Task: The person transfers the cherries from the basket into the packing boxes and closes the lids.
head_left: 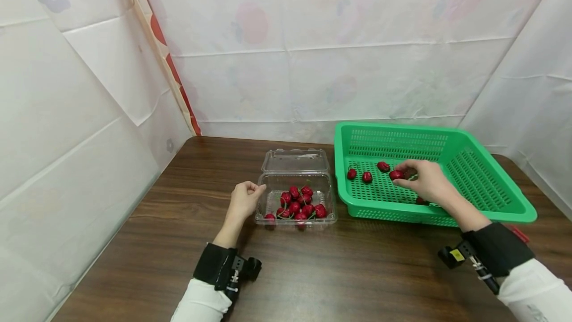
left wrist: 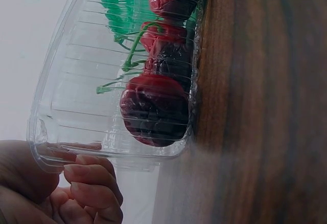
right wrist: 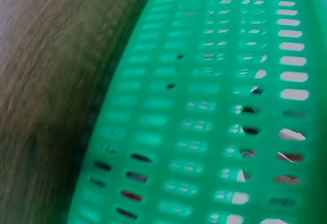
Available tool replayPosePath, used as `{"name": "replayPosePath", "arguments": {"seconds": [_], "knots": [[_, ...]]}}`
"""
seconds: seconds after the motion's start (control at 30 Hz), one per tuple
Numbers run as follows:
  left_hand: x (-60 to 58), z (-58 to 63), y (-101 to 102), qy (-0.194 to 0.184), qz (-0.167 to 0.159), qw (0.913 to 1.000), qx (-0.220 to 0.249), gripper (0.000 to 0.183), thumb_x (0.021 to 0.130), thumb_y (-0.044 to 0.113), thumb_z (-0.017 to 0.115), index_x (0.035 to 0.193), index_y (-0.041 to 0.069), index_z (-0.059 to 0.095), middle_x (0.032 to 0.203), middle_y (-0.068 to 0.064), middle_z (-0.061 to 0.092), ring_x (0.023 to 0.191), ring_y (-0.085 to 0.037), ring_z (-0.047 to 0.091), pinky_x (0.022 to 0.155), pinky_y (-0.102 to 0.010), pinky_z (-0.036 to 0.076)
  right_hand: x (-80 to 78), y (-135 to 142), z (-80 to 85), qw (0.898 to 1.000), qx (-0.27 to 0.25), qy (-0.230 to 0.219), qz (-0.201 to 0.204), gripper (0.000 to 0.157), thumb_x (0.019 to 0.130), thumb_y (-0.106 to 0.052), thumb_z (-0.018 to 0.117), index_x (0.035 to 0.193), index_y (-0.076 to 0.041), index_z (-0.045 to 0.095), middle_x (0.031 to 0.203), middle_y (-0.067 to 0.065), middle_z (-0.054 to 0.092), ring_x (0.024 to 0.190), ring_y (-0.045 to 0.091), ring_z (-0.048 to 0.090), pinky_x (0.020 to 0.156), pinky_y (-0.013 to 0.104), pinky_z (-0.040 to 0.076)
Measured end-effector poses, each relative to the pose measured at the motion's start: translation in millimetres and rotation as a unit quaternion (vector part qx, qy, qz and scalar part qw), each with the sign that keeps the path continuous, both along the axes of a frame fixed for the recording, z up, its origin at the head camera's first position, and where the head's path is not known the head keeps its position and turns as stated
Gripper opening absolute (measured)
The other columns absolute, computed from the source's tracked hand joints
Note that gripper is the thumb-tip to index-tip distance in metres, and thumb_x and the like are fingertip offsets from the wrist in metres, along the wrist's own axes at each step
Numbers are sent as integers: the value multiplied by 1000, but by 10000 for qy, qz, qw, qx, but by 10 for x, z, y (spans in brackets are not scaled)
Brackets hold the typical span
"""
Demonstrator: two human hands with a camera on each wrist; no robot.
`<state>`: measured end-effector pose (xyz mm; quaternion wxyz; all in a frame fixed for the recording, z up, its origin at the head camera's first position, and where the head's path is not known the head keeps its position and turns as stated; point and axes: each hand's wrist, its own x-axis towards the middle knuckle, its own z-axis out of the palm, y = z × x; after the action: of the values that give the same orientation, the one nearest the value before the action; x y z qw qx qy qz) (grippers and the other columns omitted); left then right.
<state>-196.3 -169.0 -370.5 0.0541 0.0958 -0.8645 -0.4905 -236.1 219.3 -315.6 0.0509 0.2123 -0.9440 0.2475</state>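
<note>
A clear plastic clamshell box (head_left: pixel 328 198) stands on the table with its lid raised at the back. Inside lie several dark red cherries (head_left: pixel 294 207) with green stems; the left wrist view shows cherries (left wrist: pixel 155 110) through the box wall. My left hand (head_left: pixel 244 201) pinches the box's left rim between thumb and fingers. At the right stands a green slotted plastic basket (head_left: pixel 484 202) with several loose cherries (head_left: pixel 367 177) on its floor. Reaching into it, my right hand (head_left: pixel 424 179) pinches a cherry (head_left: pixel 395 175) at its fingertips. In the right wrist view the basket wall (right wrist: pixel 199 116) mostly hides that hand.
Both containers stand side by side on a brown wooden table (head_left: pixel 147 242). Pale printed sheets (head_left: pixel 286 53) hang behind the table and along its sides. A small red object (head_left: pixel 520 234) shows beside the right wrist, partly hidden.
</note>
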Motion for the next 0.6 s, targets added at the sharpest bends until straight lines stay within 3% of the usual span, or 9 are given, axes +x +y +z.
{"name": "replayPosePath", "arguments": {"seconds": [0.3, 0.6], "knots": [[-12, -15, -8, -31, 23, 10000, -15, 24, 88, 20, 54, 79, -2, 54, 46, 3, 36, 40, -8, 33, 41, -23, 29, 192, -130, 134, 9985, -471, 269, -6, 31, 80, -17, 66, 104, 0, 59, 88, 11, 61, 77, 26, 59, 67, 37, 48], [-4, -11, 5, 30, 17, 10000, -20, 24, 88, 20, 54, 79, -2, 55, 46, 3, 35, 39, -8, 32, 41, -22, 28, 392, -304, 177, 9928, -669, 981, 140, 27, 74, -8, 71, 99, -1, 61, 86, 8, 63, 72, 20, 60, 61, 32, 48]]}}
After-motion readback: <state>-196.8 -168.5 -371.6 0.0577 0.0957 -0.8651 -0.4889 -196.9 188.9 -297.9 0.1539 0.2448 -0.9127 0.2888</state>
